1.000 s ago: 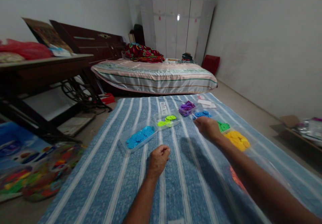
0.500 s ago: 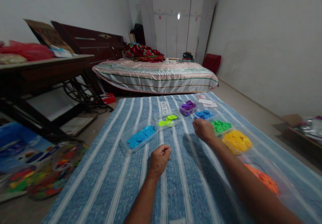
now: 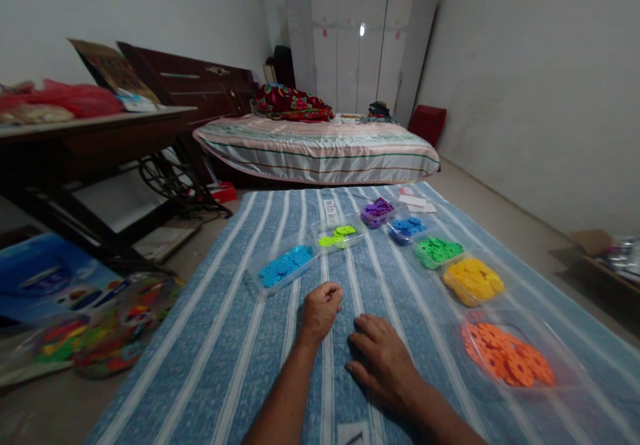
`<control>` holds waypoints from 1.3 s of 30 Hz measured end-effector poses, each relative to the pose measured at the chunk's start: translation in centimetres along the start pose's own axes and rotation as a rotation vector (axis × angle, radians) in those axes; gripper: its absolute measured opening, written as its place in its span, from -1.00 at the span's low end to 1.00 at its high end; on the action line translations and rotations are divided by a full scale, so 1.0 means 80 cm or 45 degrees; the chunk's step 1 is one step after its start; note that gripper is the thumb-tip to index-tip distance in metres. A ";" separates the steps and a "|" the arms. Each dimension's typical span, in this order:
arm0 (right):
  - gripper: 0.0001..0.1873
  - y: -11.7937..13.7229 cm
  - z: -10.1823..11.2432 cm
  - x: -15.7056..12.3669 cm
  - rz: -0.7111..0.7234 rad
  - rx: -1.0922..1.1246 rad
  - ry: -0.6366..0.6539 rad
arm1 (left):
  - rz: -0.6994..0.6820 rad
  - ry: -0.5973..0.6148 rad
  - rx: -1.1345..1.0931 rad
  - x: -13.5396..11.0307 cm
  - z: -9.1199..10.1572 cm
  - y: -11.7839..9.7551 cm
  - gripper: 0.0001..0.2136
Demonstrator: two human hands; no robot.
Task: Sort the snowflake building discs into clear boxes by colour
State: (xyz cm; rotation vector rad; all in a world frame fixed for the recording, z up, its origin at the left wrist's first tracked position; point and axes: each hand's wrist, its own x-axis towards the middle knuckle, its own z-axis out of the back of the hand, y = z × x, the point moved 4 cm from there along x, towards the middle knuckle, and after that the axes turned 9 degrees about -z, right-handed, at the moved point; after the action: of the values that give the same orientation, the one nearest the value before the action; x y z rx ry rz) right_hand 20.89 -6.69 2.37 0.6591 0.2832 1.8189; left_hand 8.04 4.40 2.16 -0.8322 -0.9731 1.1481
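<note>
My left hand is closed above the striped cloth, thumb against curled fingers; whatever it may hold is hidden. To its right, my right hand is open, palm down, fingers apart over the cloth. Beyond my left hand, a clear box holds light-blue plastic discs, and another holds a few lime-green discs. Along the right stand clear tubs of purple discs, darker blue discs, green discs, yellow discs and orange notched discs.
A blue-and-white striped cloth covers the table. White cards lie at its far right, and a printed strip near its far edge. A bed stands beyond, a sewing-machine table at left, and bags of coloured pieces on the floor.
My right hand has come back from the darker blue tub toward me and gone from closed to open. My left hand stays closed in nearly the same place. The view has shifted slightly.
</note>
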 end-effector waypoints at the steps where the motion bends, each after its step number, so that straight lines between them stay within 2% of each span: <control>1: -0.77 -0.001 -0.001 0.000 -0.007 0.000 -0.006 | -0.001 -0.002 -0.005 -0.001 0.000 -0.001 -0.84; 12: -0.81 -0.011 -0.009 0.000 0.044 0.031 -0.162 | 0.006 -0.014 -0.008 -0.005 -0.001 -0.005 -0.86; 24: -0.80 -0.023 -0.018 -0.012 0.068 0.048 -0.223 | 0.000 -0.017 -0.016 -0.011 -0.008 0.016 -0.88; 39: -0.80 -0.026 -0.019 -0.010 0.042 0.108 -0.205 | -0.078 0.011 0.158 -0.017 -0.006 0.008 -0.88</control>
State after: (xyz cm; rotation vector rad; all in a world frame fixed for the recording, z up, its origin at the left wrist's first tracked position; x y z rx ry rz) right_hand 21.85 -6.50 -0.16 0.8699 0.2438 1.7809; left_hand 8.10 3.21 1.19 -0.7033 -0.9048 1.1393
